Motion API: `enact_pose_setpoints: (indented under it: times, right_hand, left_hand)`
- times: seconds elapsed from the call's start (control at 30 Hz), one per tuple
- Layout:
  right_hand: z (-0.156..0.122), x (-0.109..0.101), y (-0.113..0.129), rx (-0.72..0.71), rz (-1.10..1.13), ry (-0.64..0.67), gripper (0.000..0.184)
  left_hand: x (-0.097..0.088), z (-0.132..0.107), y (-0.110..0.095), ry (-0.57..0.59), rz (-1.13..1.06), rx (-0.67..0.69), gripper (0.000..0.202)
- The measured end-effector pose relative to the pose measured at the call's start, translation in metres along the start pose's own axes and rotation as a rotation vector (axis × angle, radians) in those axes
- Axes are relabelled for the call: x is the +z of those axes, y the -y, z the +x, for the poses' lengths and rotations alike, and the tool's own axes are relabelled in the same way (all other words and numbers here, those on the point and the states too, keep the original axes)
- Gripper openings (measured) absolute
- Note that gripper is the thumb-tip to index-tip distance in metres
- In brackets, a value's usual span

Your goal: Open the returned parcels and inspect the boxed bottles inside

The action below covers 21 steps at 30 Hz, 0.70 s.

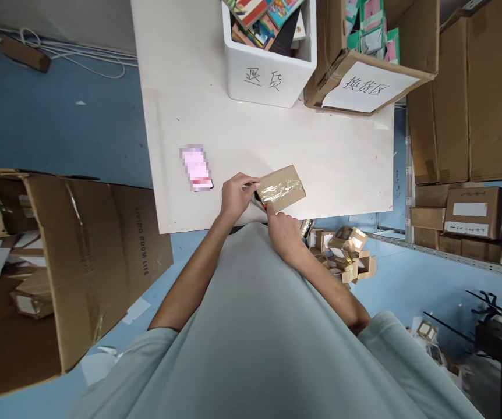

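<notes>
Shirt (pixel 251 326) up front. Box (pixel 282 187) by the worktop's (pixel 242 134) near edge: end looks open, top tape (pixel 288 185) not undone (partway, I'd guess). Left hand (pixel 234 195) pinches its corner; right hand's (pixel 285 234) grip, can't tell.

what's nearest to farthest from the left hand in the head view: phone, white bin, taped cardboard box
1. Taped cardboard box, touching the left hand, on its right
2. Phone, left of the hand
3. White bin, far side
</notes>
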State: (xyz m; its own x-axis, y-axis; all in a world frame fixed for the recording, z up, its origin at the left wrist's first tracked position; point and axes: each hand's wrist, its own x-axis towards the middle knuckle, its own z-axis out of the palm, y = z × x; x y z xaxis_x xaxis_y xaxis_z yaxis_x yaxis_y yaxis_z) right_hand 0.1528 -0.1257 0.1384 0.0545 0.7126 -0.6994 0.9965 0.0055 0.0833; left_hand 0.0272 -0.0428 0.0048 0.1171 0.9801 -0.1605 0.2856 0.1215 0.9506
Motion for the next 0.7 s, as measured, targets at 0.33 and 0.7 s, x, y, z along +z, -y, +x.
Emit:
enact_pose_setpoints:
  times: [0.33, 0.7]
  right_hand:
    - [0.0, 0.007, -0.01, -0.04, -0.01, 0.001, 0.054]
    - [0.031, 0.018, -0.114, 0.065, 0.493, -0.483, 0.051]
  left_hand:
    - [0.002, -0.005, -0.002, -0.002, 0.017, -0.008, 0.017]
    - [0.017, -0.024, 0.001, -0.108, 0.064, -0.037, 0.039]
